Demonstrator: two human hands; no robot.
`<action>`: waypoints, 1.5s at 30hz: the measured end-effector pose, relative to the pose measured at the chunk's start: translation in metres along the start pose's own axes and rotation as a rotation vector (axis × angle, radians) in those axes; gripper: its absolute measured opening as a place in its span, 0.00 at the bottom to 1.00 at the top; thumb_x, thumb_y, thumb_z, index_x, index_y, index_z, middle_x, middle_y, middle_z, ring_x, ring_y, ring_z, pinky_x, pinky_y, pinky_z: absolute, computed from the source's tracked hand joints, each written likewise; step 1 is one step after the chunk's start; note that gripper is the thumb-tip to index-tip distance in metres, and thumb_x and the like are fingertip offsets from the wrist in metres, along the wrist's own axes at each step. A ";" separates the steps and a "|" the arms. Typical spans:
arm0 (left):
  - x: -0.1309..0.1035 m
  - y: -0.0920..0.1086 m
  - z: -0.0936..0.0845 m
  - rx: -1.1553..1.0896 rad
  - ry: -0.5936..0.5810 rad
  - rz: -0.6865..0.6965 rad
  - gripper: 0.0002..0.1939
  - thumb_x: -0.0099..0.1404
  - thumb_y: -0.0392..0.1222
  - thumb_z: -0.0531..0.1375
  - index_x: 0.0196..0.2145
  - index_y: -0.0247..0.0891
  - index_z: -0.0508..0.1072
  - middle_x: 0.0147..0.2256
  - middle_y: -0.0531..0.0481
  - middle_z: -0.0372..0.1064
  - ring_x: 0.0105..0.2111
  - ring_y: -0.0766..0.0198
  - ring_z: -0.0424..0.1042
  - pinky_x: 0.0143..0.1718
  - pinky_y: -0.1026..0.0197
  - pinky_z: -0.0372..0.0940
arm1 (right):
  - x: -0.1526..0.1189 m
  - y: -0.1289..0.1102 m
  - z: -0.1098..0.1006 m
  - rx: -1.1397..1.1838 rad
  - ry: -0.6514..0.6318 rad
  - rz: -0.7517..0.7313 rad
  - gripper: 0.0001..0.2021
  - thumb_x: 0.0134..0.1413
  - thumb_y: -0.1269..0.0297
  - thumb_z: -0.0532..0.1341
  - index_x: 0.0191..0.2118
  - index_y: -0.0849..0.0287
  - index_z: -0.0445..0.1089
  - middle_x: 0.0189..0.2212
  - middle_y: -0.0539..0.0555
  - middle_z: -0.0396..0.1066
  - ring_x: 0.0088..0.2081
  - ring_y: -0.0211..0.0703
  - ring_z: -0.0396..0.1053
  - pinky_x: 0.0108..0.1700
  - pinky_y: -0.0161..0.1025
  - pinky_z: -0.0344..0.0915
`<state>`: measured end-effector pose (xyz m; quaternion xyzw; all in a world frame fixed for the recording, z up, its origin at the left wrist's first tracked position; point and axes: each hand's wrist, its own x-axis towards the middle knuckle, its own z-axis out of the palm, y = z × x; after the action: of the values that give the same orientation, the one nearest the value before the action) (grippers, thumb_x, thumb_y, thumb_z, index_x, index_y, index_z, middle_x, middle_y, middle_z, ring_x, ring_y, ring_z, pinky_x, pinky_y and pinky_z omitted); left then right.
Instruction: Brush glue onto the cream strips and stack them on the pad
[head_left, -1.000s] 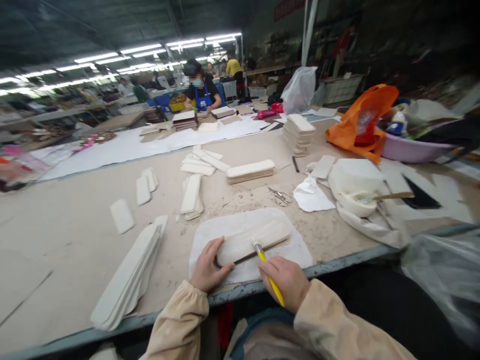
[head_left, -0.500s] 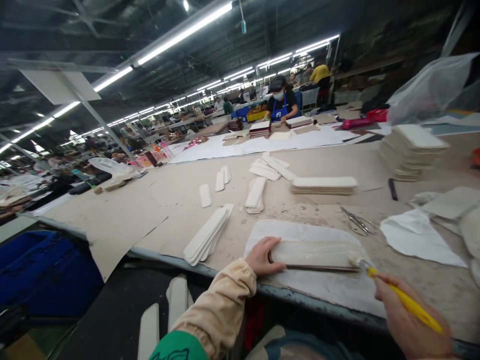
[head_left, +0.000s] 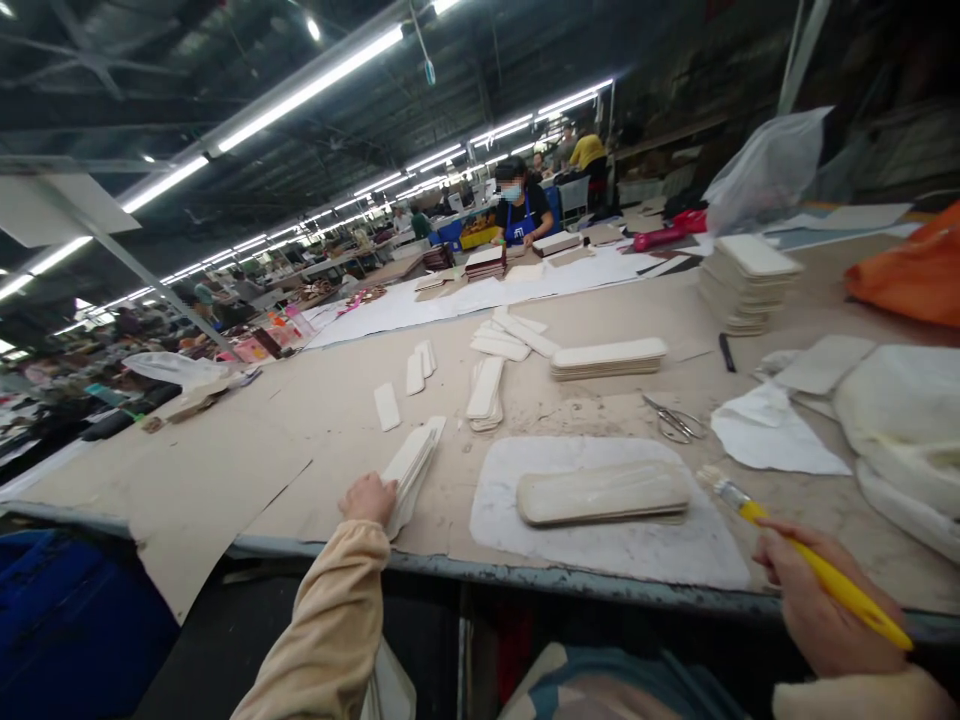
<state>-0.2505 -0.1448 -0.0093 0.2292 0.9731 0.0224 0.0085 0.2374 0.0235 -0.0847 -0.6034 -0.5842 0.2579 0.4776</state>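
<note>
At the near end of a fanned stack of long white strips (head_left: 416, 465), my left hand (head_left: 369, 498) has its fingers curled onto the stack's edge; how many strips it grips is hidden. My right hand (head_left: 821, 600) is closed around the yellow handle of a flat paintbrush (head_left: 750, 510). The brush's bristles point up and left, a little right of a white sheet (head_left: 499, 520). On that sheet lies a pile of long round-ended strips (head_left: 604, 492), its top face looking wet and glossy. Neither hand touches this pile.
Scissors (head_left: 675, 420) lie behind the sheet. Farther back are a neat strip stack (head_left: 609, 358), loose strips (head_left: 510, 333) and a taller stack (head_left: 750, 285). White cloth (head_left: 780, 430) and an orange bag (head_left: 911, 265) lie to the right. A person (head_left: 525, 210) works across the table.
My left hand has left the pile on the sheet and moved left to the fanned strips. The brush has lifted off the pile's right end and moved aside. The view has shifted right.
</note>
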 end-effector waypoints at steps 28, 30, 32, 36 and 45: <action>-0.039 -0.014 -0.008 -0.294 0.390 0.239 0.19 0.63 0.56 0.53 0.40 0.39 0.73 0.33 0.49 0.74 0.35 0.58 0.73 0.38 0.60 0.65 | -0.012 -0.016 0.007 0.232 -0.075 -0.107 0.15 0.57 0.52 0.57 0.40 0.58 0.70 0.27 0.53 0.71 0.24 0.38 0.66 0.30 0.39 0.67; -0.063 0.003 -0.014 -0.471 0.304 0.421 0.16 0.59 0.56 0.59 0.35 0.41 0.74 0.26 0.54 0.71 0.27 0.63 0.70 0.31 0.63 0.64 | -0.011 -0.017 0.011 0.335 -0.089 -0.115 0.13 0.59 0.53 0.57 0.41 0.57 0.69 0.31 0.54 0.73 0.26 0.38 0.68 0.31 0.40 0.70; -0.093 0.028 -0.013 -0.605 0.112 0.554 0.14 0.58 0.55 0.60 0.31 0.41 0.74 0.22 0.56 0.69 0.22 0.66 0.66 0.24 0.65 0.61 | -0.012 -0.017 0.015 0.453 -0.161 -0.109 0.12 0.59 0.54 0.58 0.41 0.57 0.67 0.38 0.57 0.74 0.33 0.42 0.73 0.36 0.43 0.72; -0.154 0.091 0.011 -0.689 -0.323 0.815 0.14 0.62 0.52 0.58 0.26 0.41 0.73 0.22 0.55 0.70 0.23 0.66 0.67 0.25 0.65 0.61 | -0.019 -0.019 0.020 0.685 -0.423 -0.105 0.15 0.57 0.51 0.59 0.43 0.54 0.58 0.50 0.61 0.70 0.46 0.50 0.72 0.44 0.50 0.72; -0.176 0.141 0.034 -0.877 -0.834 0.754 0.13 0.58 0.49 0.61 0.37 0.37 0.74 0.28 0.51 0.71 0.28 0.65 0.67 0.29 0.64 0.61 | -0.015 -0.023 0.022 0.307 -0.158 0.034 0.17 0.47 0.54 0.67 0.32 0.55 0.58 0.19 0.42 0.57 0.21 0.33 0.55 0.23 0.31 0.56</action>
<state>-0.0296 -0.0957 -0.0353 0.5150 0.6446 0.3238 0.4631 0.2055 0.0121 -0.0773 -0.5109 -0.5636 0.3988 0.5122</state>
